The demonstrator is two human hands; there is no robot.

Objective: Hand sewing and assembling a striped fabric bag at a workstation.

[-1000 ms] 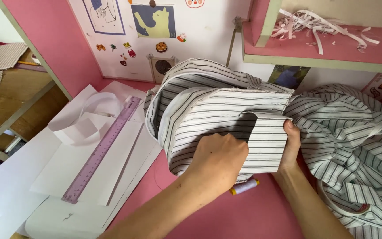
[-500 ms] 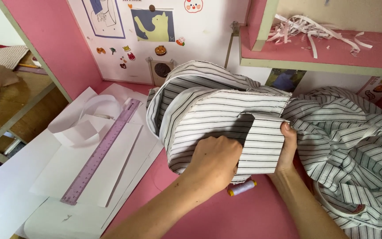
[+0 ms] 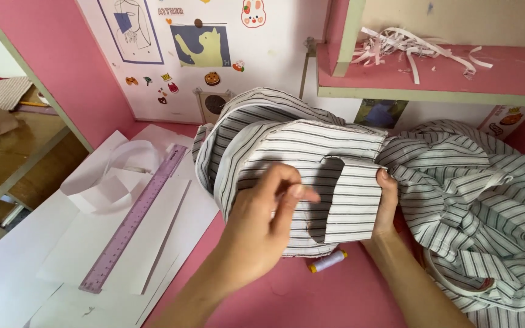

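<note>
A white shirt with dark stripes [image 3: 311, 146] lies bunched on the pink desk [image 3: 360, 297]. A folded strip of the striped cloth [image 3: 353, 200] hangs down at its front. My right hand [image 3: 387, 206] grips the right edge of that strip, thumb on top. My left hand [image 3: 268, 222] hovers over the cloth just left of the strip, thumb and forefinger pinched together; nothing visible shows between them. A small spool of yellow-and-white thread [image 3: 328, 261] lies on the desk below the cloth, between my wrists.
White paper sheets [image 3: 62, 243] with a purple ruler [image 3: 135, 218] and a curled paper band [image 3: 120, 173] lie to the left. A stickered white wall panel [image 3: 214, 54] stands behind. A pink shelf [image 3: 432, 73] with paper shreds hangs at upper right. More striped fabric [image 3: 499, 212] is piled on the right.
My left hand has lifted off the cloth and its fingers have come together in a pinch. The right hand keeps hold of the strip's edge. The view has shifted slightly.
</note>
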